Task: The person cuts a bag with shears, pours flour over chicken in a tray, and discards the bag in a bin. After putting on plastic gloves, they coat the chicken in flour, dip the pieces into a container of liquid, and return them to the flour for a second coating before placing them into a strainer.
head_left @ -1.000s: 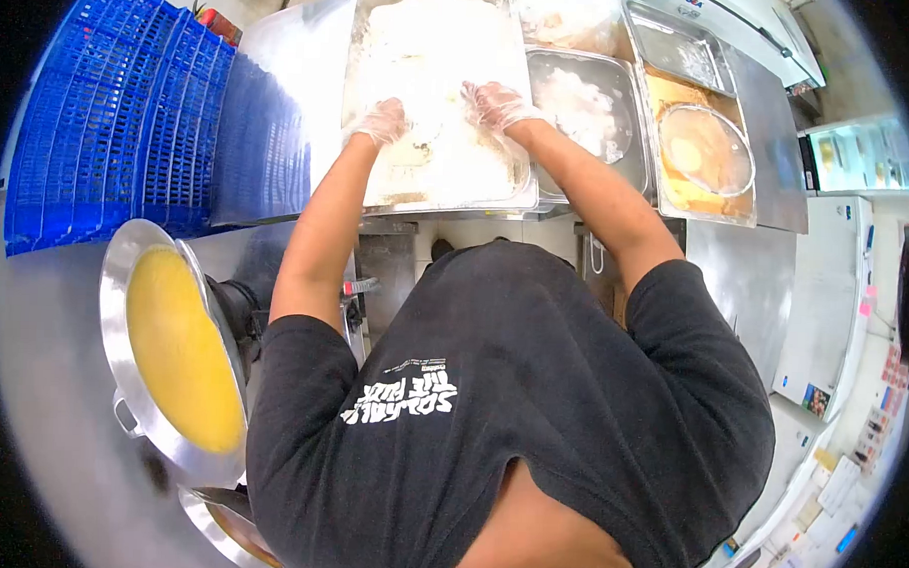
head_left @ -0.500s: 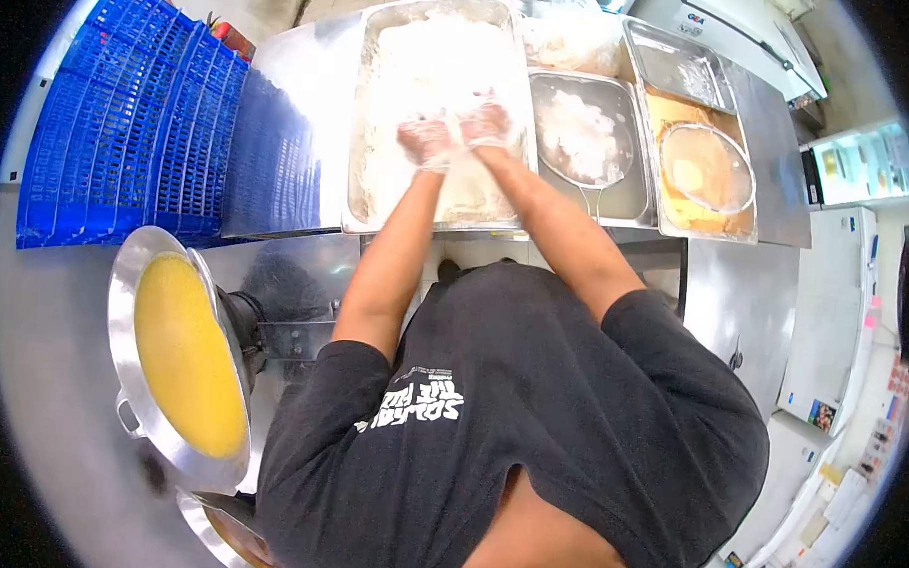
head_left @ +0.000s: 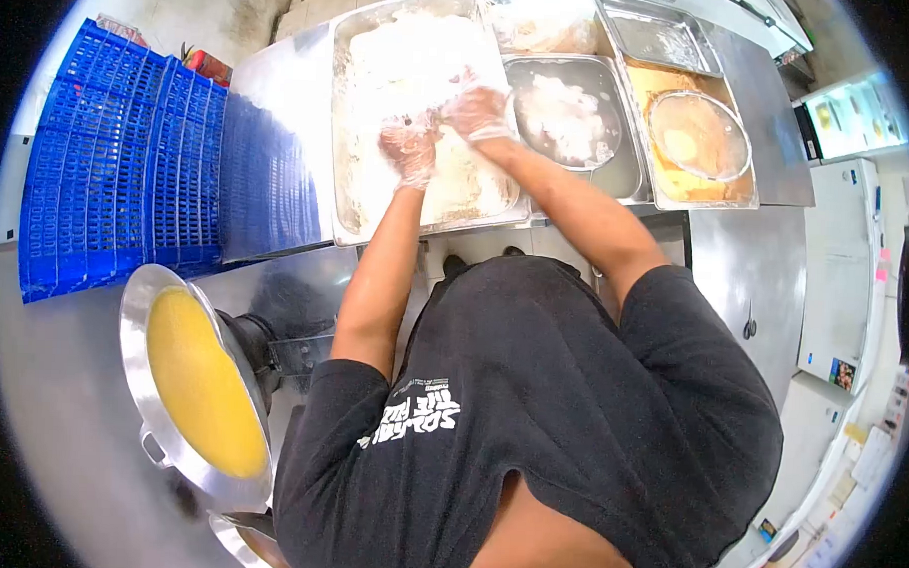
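Observation:
Both my hands wear clear plastic gloves dusted white. Over the big metal tray (head_left: pixel 341 195) of white flour-like powder (head_left: pixel 407 62), my left hand (head_left: pixel 409 150) is low, its fingers apart and partly lost in the bright white. Just right of it, my right hand (head_left: pixel 479 110) reaches over the powder, thumb and fingers spread, the tips washed out by glare. Nothing can be made out in either hand. To the right of the tray is a round strainer (head_left: pixel 591 159) with white pieces (head_left: pixel 560 117), set over a metal pan (head_left: pixel 628 175).
Farther right, a tray (head_left: pixel 733 199) of orange-brown crumbs bears another round sieve (head_left: pixel 700 137), with an empty-looking metal pan (head_left: pixel 658 41) behind. Stacked blue crates (head_left: pixel 128 162) stand left. A wide metal wok (head_left: pixel 138 323) of yellow liquid (head_left: pixel 206 385) is at my lower left.
My hands have drawn apart a little: the left turned and shifted left, the right fingers spread more. The whole view has tilted slightly with the head.

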Demonstrator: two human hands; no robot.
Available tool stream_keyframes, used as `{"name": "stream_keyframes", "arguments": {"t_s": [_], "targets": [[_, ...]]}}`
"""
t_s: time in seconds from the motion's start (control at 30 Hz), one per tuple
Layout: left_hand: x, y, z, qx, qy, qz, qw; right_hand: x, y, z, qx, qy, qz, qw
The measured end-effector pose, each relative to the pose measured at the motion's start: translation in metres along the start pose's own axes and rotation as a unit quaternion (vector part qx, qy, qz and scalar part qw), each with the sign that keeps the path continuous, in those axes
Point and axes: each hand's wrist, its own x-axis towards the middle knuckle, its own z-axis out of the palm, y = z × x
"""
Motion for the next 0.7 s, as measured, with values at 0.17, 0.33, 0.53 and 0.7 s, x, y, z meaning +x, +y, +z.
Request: {"name": "stream_keyframes", "arguments": {"t_s": [0.17,0.33,0.53,0.7], "targets": [[0.032,-0.055,0.004,0.302,-0.183,0.278,0.893,0.032,0.062,-0.099,0.103,-0.065,0.059,0.991],[0.041,-0.040,-0.001,0.168,-0.312,0.088,0.931,0.037,0.126,-0.122,0.005,-0.014,0.097,0.995],[0.048,-0.089,-0.004,0.123,-0.316,0.188,0.922,0.013,0.189,-0.106,0.027,-0.087,0.191,0.977],[0.057,-0.018,-0.083,0.310,-0.588,0.136,0.735,0.008,0.164,-0.117,-0.058,-0.098,0.064,0.991]]}}
